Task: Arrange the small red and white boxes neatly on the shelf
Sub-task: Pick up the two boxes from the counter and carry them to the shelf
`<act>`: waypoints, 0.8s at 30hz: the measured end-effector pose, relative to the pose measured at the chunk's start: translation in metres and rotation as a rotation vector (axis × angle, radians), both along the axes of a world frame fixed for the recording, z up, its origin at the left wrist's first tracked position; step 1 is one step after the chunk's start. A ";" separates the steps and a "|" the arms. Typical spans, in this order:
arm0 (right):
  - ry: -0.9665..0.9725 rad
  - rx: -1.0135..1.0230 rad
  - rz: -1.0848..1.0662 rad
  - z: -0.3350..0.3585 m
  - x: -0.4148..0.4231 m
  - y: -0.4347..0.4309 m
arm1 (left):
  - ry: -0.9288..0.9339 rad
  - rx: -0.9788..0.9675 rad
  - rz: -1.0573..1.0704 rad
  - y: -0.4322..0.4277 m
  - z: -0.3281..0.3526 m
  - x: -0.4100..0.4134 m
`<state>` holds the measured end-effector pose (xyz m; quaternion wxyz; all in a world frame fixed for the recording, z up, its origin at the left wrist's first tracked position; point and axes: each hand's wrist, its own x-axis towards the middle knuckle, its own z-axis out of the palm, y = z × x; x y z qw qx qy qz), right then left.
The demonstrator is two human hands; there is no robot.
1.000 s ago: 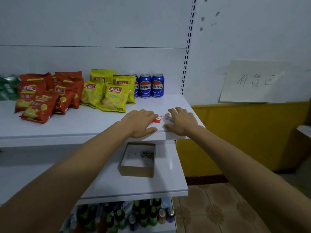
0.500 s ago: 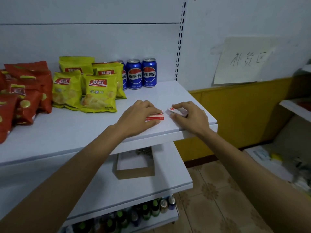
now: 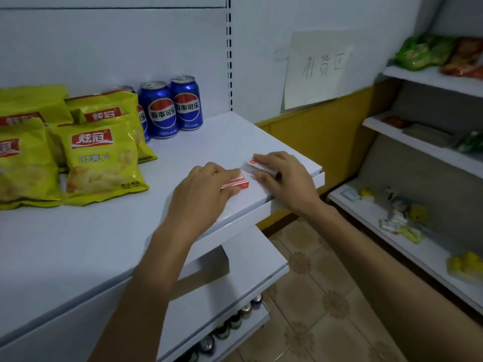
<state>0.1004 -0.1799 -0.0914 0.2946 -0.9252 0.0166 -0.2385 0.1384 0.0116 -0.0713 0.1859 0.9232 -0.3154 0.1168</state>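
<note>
At the front right corner of the shelf [image 3: 104,244], my left hand [image 3: 206,189] lay flat on the near box [image 3: 237,182] and my right hand [image 3: 285,178] held the far box [image 3: 257,167] in a narrow grip, neither yet lined up.

Right hand [image 3: 285,180] going from lying flat to pinching the white-topped box [image 3: 257,168] between thumb and fingers, left hand [image 3: 202,189] settling its fingers on the red and white box [image 3: 236,183], boxes drawing closer, corners almost meeting
</note>
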 end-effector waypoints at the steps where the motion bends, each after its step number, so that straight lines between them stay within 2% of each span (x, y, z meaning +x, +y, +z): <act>1: -0.010 0.021 -0.013 -0.001 -0.005 0.002 | 0.017 -0.037 -0.012 0.000 0.001 -0.003; 7: -0.125 0.118 -0.129 0.004 -0.061 -0.013 | 0.051 -0.295 -0.152 -0.037 0.007 -0.047; 13: -0.213 0.102 -0.277 0.024 -0.159 -0.079 | 0.031 -0.386 -0.367 -0.119 0.015 -0.115; 18: -0.263 0.151 -0.424 0.026 -0.272 -0.154 | 0.012 -0.397 -0.538 -0.206 0.012 -0.204; 24: -0.277 0.110 -0.638 0.017 -0.415 -0.225 | 0.065 -0.418 -0.745 -0.298 -0.010 -0.308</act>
